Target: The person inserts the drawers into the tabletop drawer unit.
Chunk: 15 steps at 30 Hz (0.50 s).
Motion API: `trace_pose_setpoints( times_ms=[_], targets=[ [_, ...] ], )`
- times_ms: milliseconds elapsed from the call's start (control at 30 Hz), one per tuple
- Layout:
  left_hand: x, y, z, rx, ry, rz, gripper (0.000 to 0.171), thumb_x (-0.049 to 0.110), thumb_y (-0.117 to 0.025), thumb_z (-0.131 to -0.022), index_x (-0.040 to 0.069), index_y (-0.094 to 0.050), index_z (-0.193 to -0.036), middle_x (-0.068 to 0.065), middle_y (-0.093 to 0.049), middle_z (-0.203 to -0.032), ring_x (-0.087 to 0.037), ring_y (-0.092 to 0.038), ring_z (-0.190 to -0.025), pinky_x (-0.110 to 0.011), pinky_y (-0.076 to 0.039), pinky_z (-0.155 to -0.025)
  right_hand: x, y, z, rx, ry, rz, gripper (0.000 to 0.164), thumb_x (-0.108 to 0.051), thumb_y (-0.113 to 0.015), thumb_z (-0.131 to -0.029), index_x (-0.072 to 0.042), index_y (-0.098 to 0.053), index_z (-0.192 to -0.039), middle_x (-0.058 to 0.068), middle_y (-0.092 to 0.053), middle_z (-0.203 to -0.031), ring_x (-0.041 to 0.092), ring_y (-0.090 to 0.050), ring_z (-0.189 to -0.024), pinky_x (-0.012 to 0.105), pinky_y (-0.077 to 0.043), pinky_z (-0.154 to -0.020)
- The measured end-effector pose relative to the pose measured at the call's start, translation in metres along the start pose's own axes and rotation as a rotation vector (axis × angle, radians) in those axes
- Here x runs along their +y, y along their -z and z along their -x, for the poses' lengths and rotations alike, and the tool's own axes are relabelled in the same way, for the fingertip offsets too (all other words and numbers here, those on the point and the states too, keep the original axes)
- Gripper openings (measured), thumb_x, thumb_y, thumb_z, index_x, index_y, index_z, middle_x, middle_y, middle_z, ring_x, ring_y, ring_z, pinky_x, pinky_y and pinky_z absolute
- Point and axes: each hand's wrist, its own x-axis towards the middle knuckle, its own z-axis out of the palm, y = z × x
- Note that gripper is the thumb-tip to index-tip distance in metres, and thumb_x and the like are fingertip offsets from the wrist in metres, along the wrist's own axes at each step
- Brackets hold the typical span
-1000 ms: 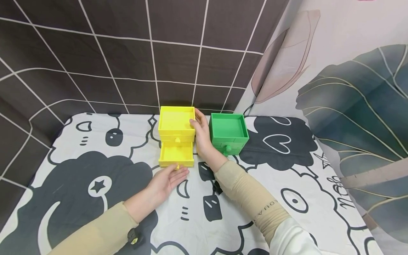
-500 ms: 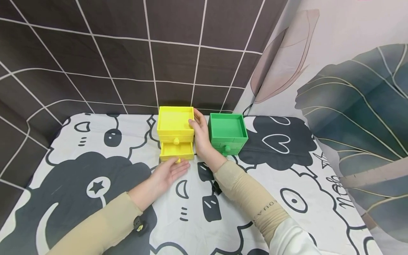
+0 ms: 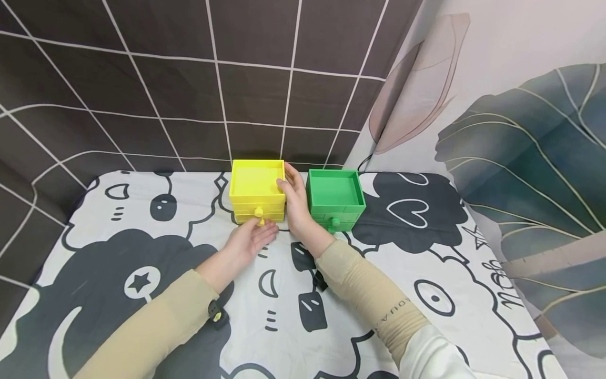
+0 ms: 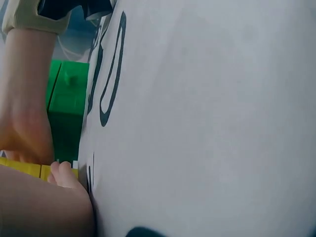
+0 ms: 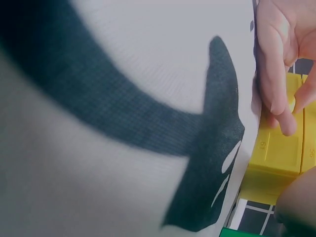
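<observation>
A small yellow drawer cabinet [image 3: 257, 181] with a shallow tray top stands near the back of the patterned cloth. Its two drawers both sit in line with the front. My left hand [image 3: 245, 245] is at the lower drawer, its thumb and fingers about the yellow knob [image 5: 292, 102], which shows between them in the right wrist view. From the right side my right hand [image 3: 297, 205] holds the cabinet, thumb over the top rim and fingers along the side wall. Close beside that hand is a matching green drawer cabinet [image 3: 336, 192], its drawers in.
A black-and-white cartoon cloth [image 3: 388, 295] covers the surface. Directly behind the cabinets hangs a dark grid-patterned curtain [image 3: 255, 95]. A leaf-patterned curtain [image 3: 530, 158] hangs at the right.
The lower yellow drawer has slid back into the cabinet, with my left hand moving forward at its knob. My right hand has stayed on the cabinet's side.
</observation>
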Motion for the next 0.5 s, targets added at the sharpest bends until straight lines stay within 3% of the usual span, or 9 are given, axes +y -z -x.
trace_pose_setpoints(
  times_ms=[267,500],
  targets=[
    [0.008,0.002,-0.002,-0.022,0.025,0.022,0.056,0.025,-0.033,-0.117,-0.004,-0.025,-0.164,-0.025,-0.037,-0.169,-0.032,-0.040,-0.158,-0.036,-0.041,-0.128,-0.002,-0.001,-0.002,0.009,-0.001,-0.001,0.061,-0.012,-0.052,-0.102,-0.008,-0.037,-0.162,0.011,-0.038,-0.169,0.029,-0.038,-0.157,0.046,-0.035,-0.133],
    [0.008,0.011,0.004,-0.037,0.038,0.027,0.055,0.020,-0.032,-0.117,-0.003,-0.022,-0.165,-0.023,-0.034,-0.171,-0.031,-0.037,-0.159,-0.034,-0.040,-0.129,-0.008,-0.002,-0.001,0.027,-0.017,-0.018,0.059,-0.011,-0.054,-0.103,-0.007,-0.039,-0.161,0.012,-0.039,-0.169,0.029,-0.037,-0.158,0.045,-0.032,-0.134]
  ],
)
